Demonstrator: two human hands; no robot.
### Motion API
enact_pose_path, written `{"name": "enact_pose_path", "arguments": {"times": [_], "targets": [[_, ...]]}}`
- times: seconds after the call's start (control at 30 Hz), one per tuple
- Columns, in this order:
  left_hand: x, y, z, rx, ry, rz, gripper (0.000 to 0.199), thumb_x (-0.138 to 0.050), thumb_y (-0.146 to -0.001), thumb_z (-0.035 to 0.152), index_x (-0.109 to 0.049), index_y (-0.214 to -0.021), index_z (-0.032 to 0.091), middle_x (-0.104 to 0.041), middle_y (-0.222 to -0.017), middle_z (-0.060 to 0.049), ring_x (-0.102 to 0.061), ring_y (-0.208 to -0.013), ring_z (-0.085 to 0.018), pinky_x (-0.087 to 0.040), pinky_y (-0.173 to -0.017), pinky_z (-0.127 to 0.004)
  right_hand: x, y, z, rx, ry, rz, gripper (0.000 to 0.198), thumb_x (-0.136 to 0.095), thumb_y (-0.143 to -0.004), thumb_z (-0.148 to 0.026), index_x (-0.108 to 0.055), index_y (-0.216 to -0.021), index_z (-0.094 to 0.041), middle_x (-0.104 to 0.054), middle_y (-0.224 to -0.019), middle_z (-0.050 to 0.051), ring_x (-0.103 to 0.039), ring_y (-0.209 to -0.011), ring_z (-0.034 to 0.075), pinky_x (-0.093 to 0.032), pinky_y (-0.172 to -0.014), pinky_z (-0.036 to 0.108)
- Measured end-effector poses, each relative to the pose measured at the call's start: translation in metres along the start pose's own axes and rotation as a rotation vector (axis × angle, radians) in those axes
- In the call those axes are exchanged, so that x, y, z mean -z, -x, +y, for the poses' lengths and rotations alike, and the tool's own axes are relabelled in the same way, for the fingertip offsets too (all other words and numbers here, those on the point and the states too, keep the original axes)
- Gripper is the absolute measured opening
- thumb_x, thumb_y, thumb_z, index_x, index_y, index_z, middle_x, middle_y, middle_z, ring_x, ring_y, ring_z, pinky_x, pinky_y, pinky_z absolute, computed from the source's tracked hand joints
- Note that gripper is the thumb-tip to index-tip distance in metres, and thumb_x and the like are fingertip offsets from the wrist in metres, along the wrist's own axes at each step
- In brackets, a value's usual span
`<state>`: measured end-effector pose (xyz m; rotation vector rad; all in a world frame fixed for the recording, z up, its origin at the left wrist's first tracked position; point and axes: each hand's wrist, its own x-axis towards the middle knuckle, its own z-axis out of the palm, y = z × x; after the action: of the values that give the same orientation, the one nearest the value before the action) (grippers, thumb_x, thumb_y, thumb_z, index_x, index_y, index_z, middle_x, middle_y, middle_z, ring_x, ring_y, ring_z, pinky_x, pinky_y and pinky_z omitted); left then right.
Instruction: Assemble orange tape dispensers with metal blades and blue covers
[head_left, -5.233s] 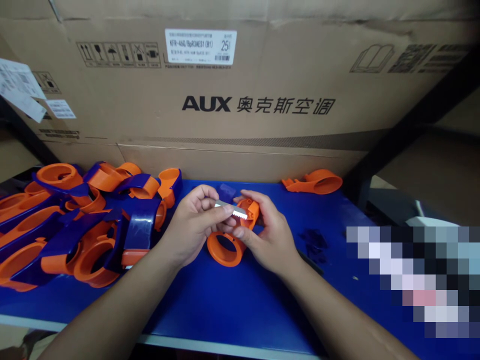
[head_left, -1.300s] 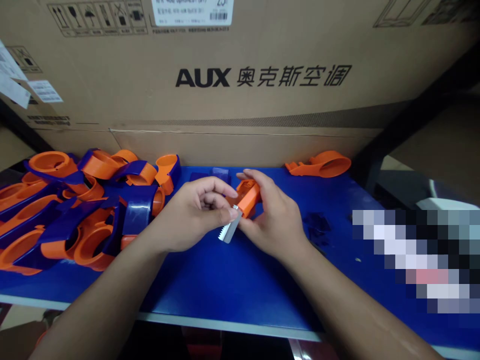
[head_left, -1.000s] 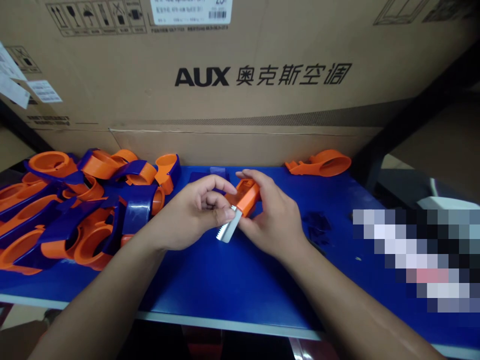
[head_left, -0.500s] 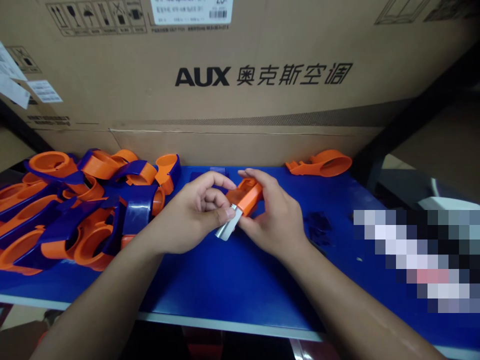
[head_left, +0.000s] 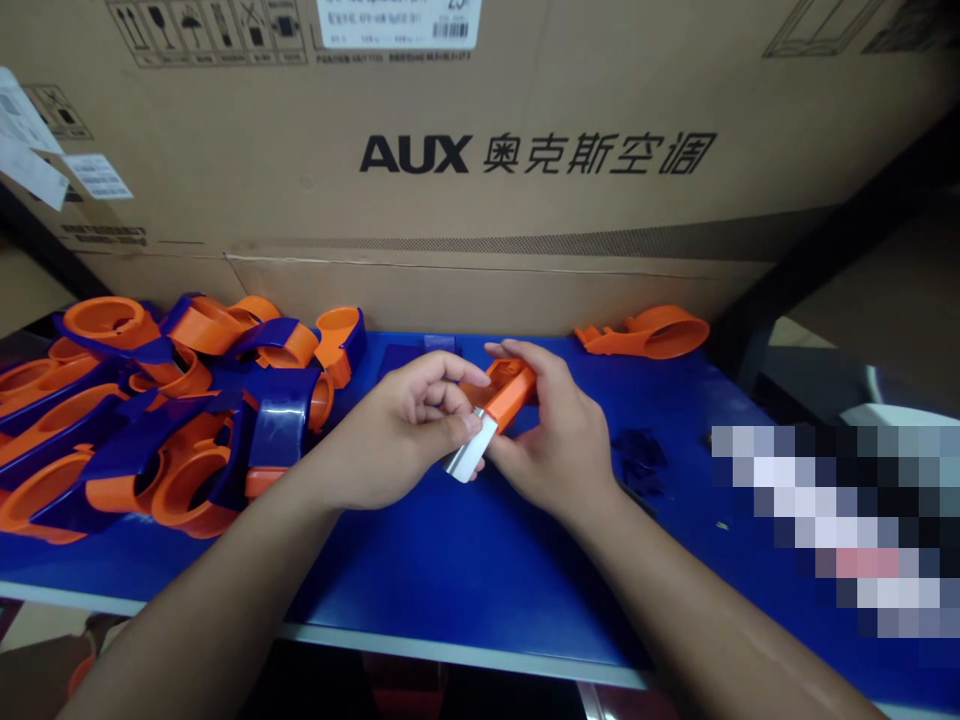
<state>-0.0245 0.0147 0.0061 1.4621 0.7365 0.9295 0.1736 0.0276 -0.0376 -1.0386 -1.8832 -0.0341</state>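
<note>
My right hand (head_left: 566,430) is closed around an orange plastic tape dispenser part (head_left: 512,392), held a little above the blue tabletop. A short shiny metal piece (head_left: 472,452) sits at the near end of that part, touching it. My left hand (head_left: 409,425) pinches the metal piece between thumb and fingers. Much of the orange part is hidden behind my fingers, and I cannot tell whether the metal is fixed to it. Behind my hands lies a dark blue plastic piece (head_left: 441,343), partly covered.
Several orange and blue tape dispensers (head_left: 191,490) are heaped on the left. Another orange dispenser part (head_left: 664,332) lies at the back right. Small dark blue pieces (head_left: 641,460) lie right of my hands. A large cardboard box (head_left: 525,220) stands along the back of the blue table (head_left: 465,580).
The whole view has shifted slightly. My hands hold nearly the same pose, and the metal piece has turned a little so that its bright flat face shows more.
</note>
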Motion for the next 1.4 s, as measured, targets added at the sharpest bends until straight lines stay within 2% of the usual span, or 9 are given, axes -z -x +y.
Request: {"name": "enact_pose_path", "arguments": {"times": [0.2,0.37,0.53,0.73,0.8,0.93,1.13,1.3,1.4], "targets": [[0.0,0.0,-0.002,0.015,0.004,0.032,0.025,-0.073,-0.094,0.023,-0.071,-0.119,0.018,-0.071,-0.091,-0.002,-0.069,-0.077,-0.013,-0.054,-0.069,-0.024,-0.001,0.0,0.0,-0.018,-0.036,0.017,0.066,-0.077,-0.082,-0.03,-0.049,-0.142,-0.027,-0.073,-0.137,0.013,-0.075,-0.119,0.031,-0.063,-0.096,0.048],[0.001,-0.002,-0.003,0.014,0.03,0.111,0.016,-0.074,-0.092,0.02,-0.08,-0.106,0.017,-0.078,-0.095,-0.005,-0.071,-0.082,-0.014,-0.056,-0.074,-0.023,-0.004,-0.002,0.001,-0.061,-0.035,0.072,0.064,-0.079,-0.082,-0.032,-0.051,-0.139,-0.026,-0.075,-0.133,0.012,-0.078,-0.111,0.031,-0.064,-0.094,0.048],[0.0,-0.005,-0.003,0.054,0.255,0.167,0.011,-0.08,-0.087,0.022,-0.076,-0.095,0.015,-0.075,-0.076,-0.002,-0.07,-0.066,-0.012,-0.057,-0.064,-0.021,-0.006,-0.002,0.004,-0.129,-0.001,0.138,0.066,-0.081,-0.079,-0.032,-0.052,-0.138,-0.027,-0.076,-0.132,0.011,-0.079,-0.108,0.031,-0.065,-0.093,0.049],[-0.008,-0.006,-0.005,0.08,0.424,0.294,0.01,-0.081,-0.085,0.017,-0.071,-0.083,0.015,-0.075,-0.076,-0.002,-0.073,-0.068,-0.011,-0.061,-0.068,-0.021,-0.003,-0.004,0.002,-0.185,0.064,0.238,0.067,-0.085,-0.078,-0.039,-0.053,-0.136,-0.026,-0.078,-0.128,0.011,-0.079,-0.108,0.03,-0.065,-0.094,0.048],[-0.012,-0.006,-0.007,0.085,0.452,0.324,0.006,-0.079,-0.084,0.015,-0.074,-0.087,0.016,-0.076,-0.078,-0.002,-0.074,-0.07,-0.012,-0.062,-0.07,-0.022,-0.002,-0.005,0.001,-0.193,0.062,0.26,0.067,-0.084,-0.079,-0.04,-0.053,-0.136,-0.026,-0.078,-0.128,0.011,-0.079,-0.107,0.03,-0.065,-0.094,0.047],[-0.019,-0.008,-0.011,0.078,0.477,0.391,0.013,-0.076,-0.087,0.014,-0.082,-0.098,0.014,-0.08,-0.085,-0.005,-0.076,-0.076,-0.013,-0.063,-0.072,-0.022,-0.002,-0.005,0.002,-0.182,0.062,0.295,0.067,-0.084,-0.079,-0.04,-0.052,-0.136,-0.026,-0.077,-0.129,0.011,-0.079,-0.11,0.03,-0.065,-0.095,0.047],[-0.023,-0.006,-0.013,0.05,0.498,0.39,0.006,-0.084,-0.082,0.016,-0.085,-0.088,0.014,-0.081,-0.086,-0.007,-0.076,-0.075,-0.013,-0.063,-0.072,-0.02,-0.004,-0.004,0.006,-0.159,0.049,0.343,0.062,-0.081,-0.083,-0.041,-0.051,-0.135,-0.027,-0.076,-0.13,0.012,-0.079,-0.109,0.029,-0.066,-0.092,0.048],[-0.026,-0.001,-0.012,0.03,0.477,0.349,0.026,-0.092,-0.069,0.009,-0.086,-0.093,0.018,-0.081,-0.081,-0.004,-0.075,-0.073,-0.01,-0.062,-0.074,-0.017,-0.005,-0.004,0.01,-0.173,0.005,0.348,0.064,-0.083,-0.081,-0.041,-0.051,-0.135,-0.027,-0.076,-0.13,0.012,-0.078,-0.11,0.03,-0.066,-0.092,0.049],[-0.029,0.0,-0.015,-0.029,0.377,0.345,0.026,-0.093,-0.069,0.01,-0.085,-0.091,0.02,-0.08,-0.079,-0.001,-0.075,-0.072,-0.009,-0.062,-0.073,-0.015,-0.006,-0.004,0.011,-0.191,-0.029,0.334,0.064,-0.083,-0.08,-0.041,-0.052,-0.134,-0.027,-0.076,-0.13,0.012,-0.079,-0.109,0.029,-0.066,-0.092,0.049]]}}
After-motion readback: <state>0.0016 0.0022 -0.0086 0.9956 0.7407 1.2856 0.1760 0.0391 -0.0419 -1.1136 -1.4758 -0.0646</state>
